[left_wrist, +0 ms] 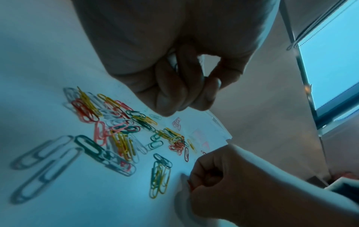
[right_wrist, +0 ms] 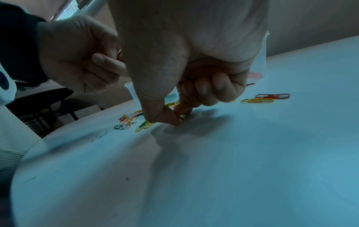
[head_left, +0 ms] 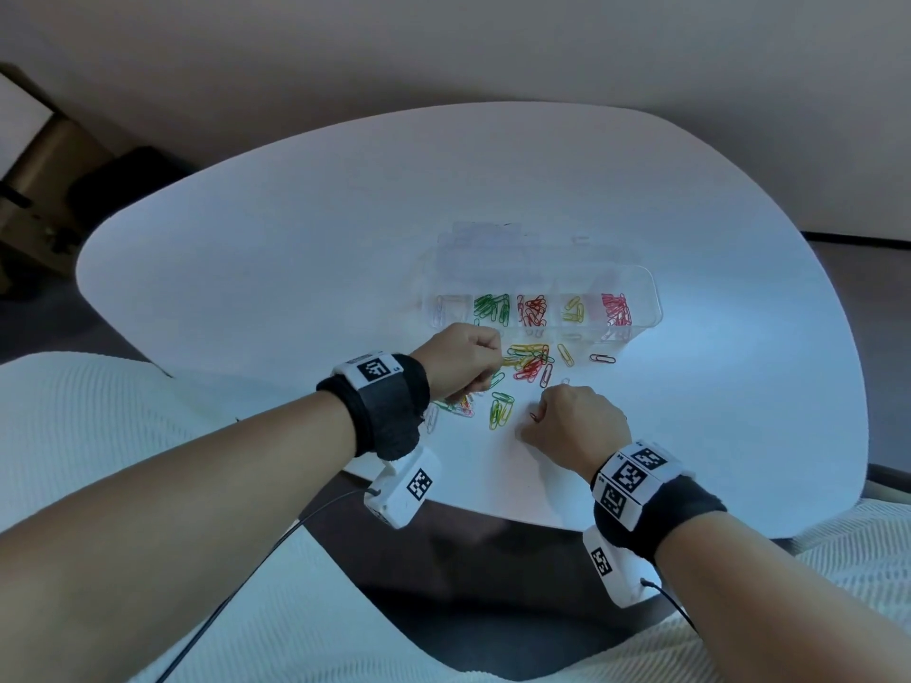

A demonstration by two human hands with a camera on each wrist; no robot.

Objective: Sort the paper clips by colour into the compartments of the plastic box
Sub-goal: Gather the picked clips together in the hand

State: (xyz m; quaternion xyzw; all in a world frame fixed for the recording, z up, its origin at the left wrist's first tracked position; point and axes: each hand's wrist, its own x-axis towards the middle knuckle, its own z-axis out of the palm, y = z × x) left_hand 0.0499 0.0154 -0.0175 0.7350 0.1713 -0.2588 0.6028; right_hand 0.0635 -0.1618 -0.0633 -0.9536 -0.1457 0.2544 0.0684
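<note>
The clear plastic box [head_left: 651, 298] stands past my hands; its compartments hold white, green, red, yellow and pink clips. Loose mixed paper clips [head_left: 530, 362] lie in front of it, with a green and yellow cluster [head_left: 500, 411] nearer me. My left hand [head_left: 473, 357] hovers over the pile [left_wrist: 116, 122] with its fingers curled; thin clips show between the fingers [left_wrist: 172, 63], their colour unclear. Low on the table, my right hand [head_left: 557, 421] pinches a red clip [head_left: 534, 416] between thumb and forefinger [right_wrist: 167, 118].
The white table [head_left: 296, 248] has a rounded near edge just behind my wrists. The box's clear lid [head_left: 493, 239] lies open behind it. A red clip [head_left: 602, 358] and a yellow clip [head_left: 566, 354] lie apart at the right. Dark furniture [head_left: 123, 189] stands beyond the table's left.
</note>
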